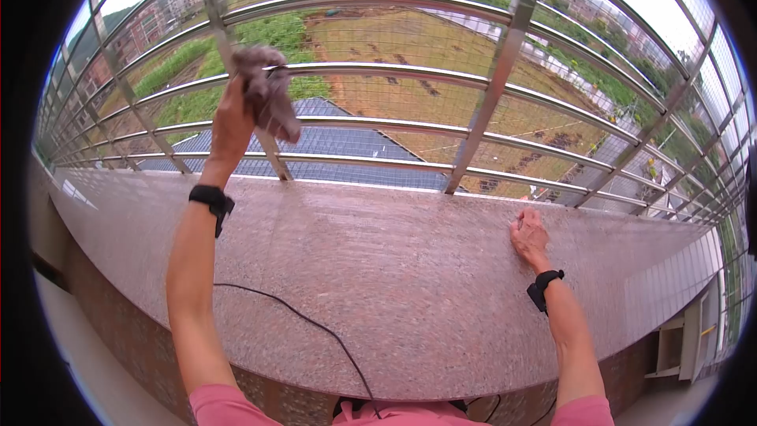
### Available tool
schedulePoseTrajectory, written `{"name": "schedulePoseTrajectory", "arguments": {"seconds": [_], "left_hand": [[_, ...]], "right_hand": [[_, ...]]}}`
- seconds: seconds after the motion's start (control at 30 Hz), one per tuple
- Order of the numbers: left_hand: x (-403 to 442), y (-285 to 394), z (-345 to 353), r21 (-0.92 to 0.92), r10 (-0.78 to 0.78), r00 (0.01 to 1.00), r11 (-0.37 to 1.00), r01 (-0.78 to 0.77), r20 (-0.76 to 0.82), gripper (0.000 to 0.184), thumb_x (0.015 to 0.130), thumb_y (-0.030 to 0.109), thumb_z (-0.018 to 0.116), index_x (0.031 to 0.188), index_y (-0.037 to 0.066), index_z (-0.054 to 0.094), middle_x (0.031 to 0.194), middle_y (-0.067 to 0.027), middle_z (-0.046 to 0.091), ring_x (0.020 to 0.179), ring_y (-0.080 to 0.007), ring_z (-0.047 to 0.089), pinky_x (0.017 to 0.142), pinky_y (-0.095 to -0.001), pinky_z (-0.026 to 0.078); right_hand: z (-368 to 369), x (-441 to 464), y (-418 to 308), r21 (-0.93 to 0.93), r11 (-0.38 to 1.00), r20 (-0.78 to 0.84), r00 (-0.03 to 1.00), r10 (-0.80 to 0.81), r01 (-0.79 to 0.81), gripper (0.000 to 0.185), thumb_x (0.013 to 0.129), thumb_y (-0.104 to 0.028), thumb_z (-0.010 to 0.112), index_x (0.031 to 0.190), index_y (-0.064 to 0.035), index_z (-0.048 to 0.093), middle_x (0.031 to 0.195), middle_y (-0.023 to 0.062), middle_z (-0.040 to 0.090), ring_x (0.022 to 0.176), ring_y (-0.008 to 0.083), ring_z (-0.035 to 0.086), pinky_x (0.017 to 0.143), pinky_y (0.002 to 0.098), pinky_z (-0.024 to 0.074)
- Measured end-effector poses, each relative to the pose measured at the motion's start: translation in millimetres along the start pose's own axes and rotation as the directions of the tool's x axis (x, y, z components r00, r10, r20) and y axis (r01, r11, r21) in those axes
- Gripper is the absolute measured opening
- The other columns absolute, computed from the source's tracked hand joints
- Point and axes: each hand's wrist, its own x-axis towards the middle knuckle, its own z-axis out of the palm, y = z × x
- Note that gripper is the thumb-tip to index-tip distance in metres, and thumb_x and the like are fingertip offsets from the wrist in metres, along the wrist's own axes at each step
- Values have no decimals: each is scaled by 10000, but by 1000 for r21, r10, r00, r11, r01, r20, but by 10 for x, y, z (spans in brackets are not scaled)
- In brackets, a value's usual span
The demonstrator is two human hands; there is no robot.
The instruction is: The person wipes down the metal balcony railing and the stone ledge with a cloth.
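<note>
My left hand (230,117) is raised at the metal window grille (378,69), closed around a crumpled grey-brown cloth (270,95). The cloth lies over the left upright post and a horizontal bar, and is slightly blurred; whether it presses on the metal I cannot tell. Lower on the right, my right hand (530,233) rests on the speckled pink stone sill (378,284) near its outer edge. Its fingers are curled in, with no object visible in them. Each wrist wears a black band with a small box.
A thin black cable (303,315) runs across the sill toward my body. Fine wire mesh backs the grille bars. Outside, far below, lie a dark tiled roof (339,146) and a brown field (394,55). A pale frame (688,339) stands at the lower right.
</note>
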Motion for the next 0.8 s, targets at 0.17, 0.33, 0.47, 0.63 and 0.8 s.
{"name": "schedulePoseTrajectory", "arguments": {"seconds": [0.17,0.33,0.47,0.63,0.8], "left_hand": [[-392,-167,384,-126,-334,932,940,317,-143,393,801,30,590,1170,-2,459,1008,-215,564,944,-412,562,780,-445,460],[-500,-39,748,-136,-363,869,932,336,-338,327,811,60,609,1102,-16,479,996,-206,505,930,-387,555,799,-423,434],[-604,-47,1012,-228,-523,801,851,473,-290,311,824,57,594,1089,-42,466,1014,-176,505,946,-310,559,845,-384,443],[-522,737,1255,-416,-500,796,840,348,-342,282,858,37,515,1121,-21,433,974,-95,503,890,-201,512,852,-269,402],[-446,1791,1531,-386,-363,921,877,286,-144,429,771,15,512,1187,-19,412,1116,-204,479,1056,-353,500,945,-411,372]], "right_hand": [[8,-3,-1,7,1000,1,1000,-19,19,242,771,-246,558,960,-108,494,977,135,516,861,361,590,697,489,480],[6,22,8,2,1000,-2,1000,-13,13,249,772,-246,562,966,-104,496,989,155,516,856,368,596,689,493,488],[12,24,19,-1,1000,13,1000,-3,3,241,771,-227,553,963,-96,490,986,162,523,840,370,596,683,495,486],[23,41,63,17,999,44,998,-45,44,314,777,-234,556,1030,-68,472,1032,187,506,837,382,608,697,490,497],[11,28,65,42,998,42,998,-55,53,319,773,-223,566,1035,-70,468,1027,188,507,848,381,608,698,485,494]]}}
